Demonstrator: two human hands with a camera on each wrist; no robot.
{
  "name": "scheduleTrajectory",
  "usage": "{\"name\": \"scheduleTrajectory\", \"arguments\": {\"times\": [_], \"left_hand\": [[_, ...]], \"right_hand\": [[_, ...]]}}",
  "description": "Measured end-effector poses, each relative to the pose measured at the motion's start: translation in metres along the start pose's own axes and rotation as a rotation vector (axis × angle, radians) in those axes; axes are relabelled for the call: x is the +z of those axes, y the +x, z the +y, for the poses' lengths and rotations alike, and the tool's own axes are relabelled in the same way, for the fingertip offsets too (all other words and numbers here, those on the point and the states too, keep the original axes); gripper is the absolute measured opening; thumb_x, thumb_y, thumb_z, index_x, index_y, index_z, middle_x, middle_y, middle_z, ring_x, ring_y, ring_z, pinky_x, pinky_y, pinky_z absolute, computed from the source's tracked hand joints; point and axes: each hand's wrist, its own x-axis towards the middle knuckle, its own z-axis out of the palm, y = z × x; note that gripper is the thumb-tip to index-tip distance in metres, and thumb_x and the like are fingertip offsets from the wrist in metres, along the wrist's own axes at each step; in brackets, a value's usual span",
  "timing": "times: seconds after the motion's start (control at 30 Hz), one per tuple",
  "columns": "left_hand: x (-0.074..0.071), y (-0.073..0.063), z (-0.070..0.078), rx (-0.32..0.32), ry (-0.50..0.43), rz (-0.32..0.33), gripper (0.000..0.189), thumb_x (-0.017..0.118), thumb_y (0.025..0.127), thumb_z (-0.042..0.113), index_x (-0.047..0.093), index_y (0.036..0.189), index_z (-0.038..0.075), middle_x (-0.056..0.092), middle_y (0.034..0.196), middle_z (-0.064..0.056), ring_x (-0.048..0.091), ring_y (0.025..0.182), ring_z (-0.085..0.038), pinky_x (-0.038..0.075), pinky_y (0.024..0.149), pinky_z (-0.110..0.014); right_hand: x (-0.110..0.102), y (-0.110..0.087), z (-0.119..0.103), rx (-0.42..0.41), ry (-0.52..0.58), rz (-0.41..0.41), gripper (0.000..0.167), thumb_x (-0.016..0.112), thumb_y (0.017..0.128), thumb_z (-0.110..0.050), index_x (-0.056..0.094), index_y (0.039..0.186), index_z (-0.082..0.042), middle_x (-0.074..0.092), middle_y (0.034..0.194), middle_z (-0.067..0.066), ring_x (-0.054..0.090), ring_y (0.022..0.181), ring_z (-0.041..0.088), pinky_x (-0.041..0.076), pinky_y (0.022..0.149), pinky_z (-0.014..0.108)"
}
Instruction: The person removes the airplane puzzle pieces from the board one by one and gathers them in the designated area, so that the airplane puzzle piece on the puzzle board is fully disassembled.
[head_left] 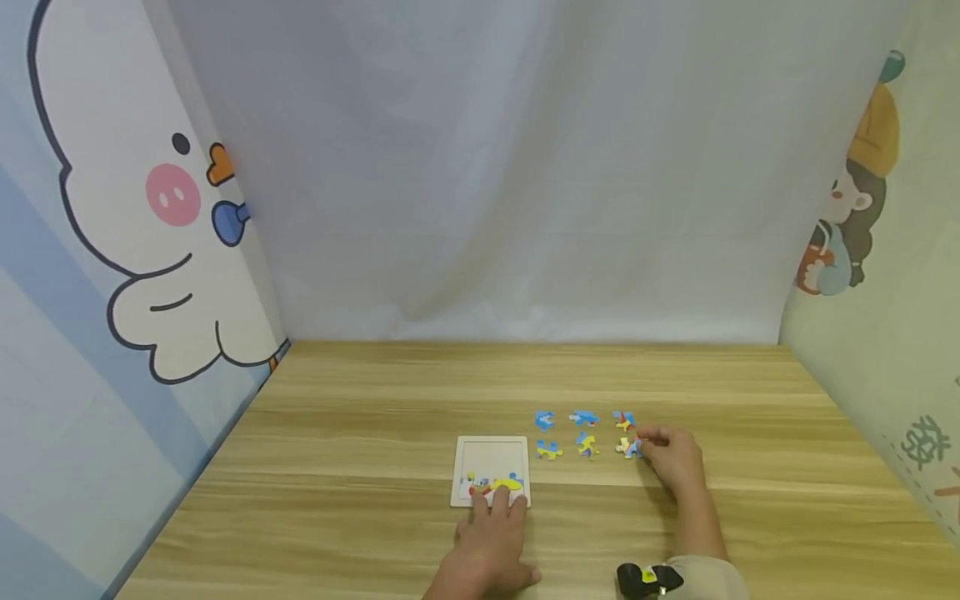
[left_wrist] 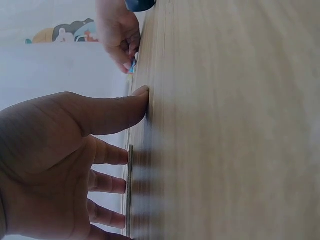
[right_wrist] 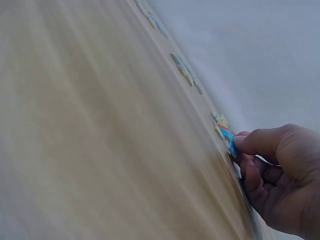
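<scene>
The frame (head_left: 493, 458) lies flat on the desk (head_left: 352, 433), with bare board showing in its upper part and fitted pieces (head_left: 510, 483) in yellow, red and blue along its six o'clock side. The left hand (head_left: 491, 546) comes in from six o'clock, its fingers spread and their tips resting on that side; its thumb points toward four o'clock.

Near three o'clock from the frame, the right hand (head_left: 677, 460) pinches a blue, yellow and red piece (right_wrist: 228, 136) between thumb and fingers; whether the piece touches the desk cannot be told. Five loose pieces (head_left: 584, 418) lie apart between one and three o'clock from the frame: three in the far row, two in the near row beside the pinched one.

A black strap (head_left: 637, 581) crosses the right wrist by a pale sleeve (head_left: 716, 579). A grey curtain (head_left: 480, 167) hangs at twelve o'clock, beyond the desk.
</scene>
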Motion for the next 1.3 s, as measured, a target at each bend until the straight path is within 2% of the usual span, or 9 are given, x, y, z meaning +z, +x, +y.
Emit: {"name": "scheduleTrajectory", "arguments": {"times": [0.2,0.4,0.6,0.83,0.97,1.07,1.17,1.3], "left_hand": [[-0.002,-0.001,0.001,0.0,-0.005,-0.004,0.084,0.079,0.067,0.045,0.043,0.132,0.005,0.037,0.126,-0.015,0.031,0.119,-0.046,0.041,0.078,-0.06],[-0.003,-0.004,0.002,-0.002,-0.012,-0.011,0.084,0.079,0.068,0.044,0.042,0.133,0.004,0.037,0.127,-0.016,0.03,0.12,-0.047,0.041,0.079,-0.061],[-0.003,-0.006,0.004,0.001,-0.03,-0.001,0.083,0.078,0.069,0.043,0.042,0.133,0.004,0.036,0.13,-0.016,0.03,0.121,-0.047,0.04,0.081,-0.061],[-0.004,-0.007,0.003,-0.009,-0.134,0.016,0.081,0.078,0.07,0.039,0.043,0.134,0.004,0.032,0.137,-0.02,0.025,0.126,-0.047,0.036,0.087,-0.063],[-0.007,-0.007,0.001,0.002,-0.174,0.01,0.077,0.076,0.072,0.038,0.044,0.133,0.005,0.03,0.14,-0.024,0.023,0.128,-0.048,0.033,0.09,-0.064],[-0.009,-0.009,-0.001,0.017,-0.191,0.014,0.073,0.076,0.072,0.038,0.047,0.131,0.005,0.03,0.139,-0.024,0.022,0.128,-0.049,0.031,0.092,-0.063],[-0.008,-0.013,0.0,0.027,-0.173,0.03,0.071,0.075,0.072,0.037,0.049,0.13,0.005,0.033,0.138,-0.023,0.025,0.127,-0.048,0.031,0.094,-0.06],[-0.005,-0.017,0.008,0.0,-0.089,0.039,0.07,0.073,0.075,0.04,0.049,0.131,0.006,0.038,0.138,-0.018,0.032,0.125,-0.044,0.033,0.095,-0.056]], "right_hand": [[0.0,-0.001,-0.002,0.033,-0.008,-0.01,0.026,0.06,0.086,-0.007,0.064,0.107,0.007,0.063,0.094,0.015,0.054,0.092,0.033,0.043,0.077,0.042],[-0.001,-0.002,-0.004,0.009,-0.052,0.014,0.029,0.06,0.082,-0.007,0.062,0.106,0.009,0.062,0.09,0.015,0.055,0.086,0.03,0.042,0.072,0.039],[-0.005,-0.009,-0.008,0.021,-0.032,-0.041,0.032,0.057,0.086,-0.009,0.059,0.113,0.008,0.06,0.098,0.017,0.054,0.092,0.032,0.044,0.077,0.043],[-0.008,-0.015,-0.014,-0.067,-0.054,-0.103,0.032,0.059,0.088,-0.011,0.058,0.114,0.007,0.061,0.102,0.02,0.055,0.097,0.035,0.044,0.08,0.046],[-0.008,-0.018,-0.022,-0.086,-0.055,-0.144,0.034,0.06,0.089,-0.014,0.057,0.117,0.006,0.06,0.105,0.02,0.053,0.099,0.035,0.045,0.081,0.047],[-0.005,-0.022,-0.03,-0.105,-0.05,-0.167,0.036,0.061,0.089,-0.015,0.056,0.117,0.008,0.06,0.1,0.016,0.054,0.096,0.033,0.046,0.078,0.044],[-0.001,-0.027,-0.037,-0.138,-0.054,-0.183,0.035,0.063,0.088,-0.014,0.057,0.116,0.008,0.061,0.095,0.012,0.055,0.091,0.03,0.048,0.074,0.041],[0.007,-0.031,-0.045,-0.172,-0.058,-0.208,0.033,0.063,0.088,-0.012,0.058,0.114,0.007,0.06,0.09,0.008,0.055,0.087,0.026,0.047,0.07,0.036]]}}
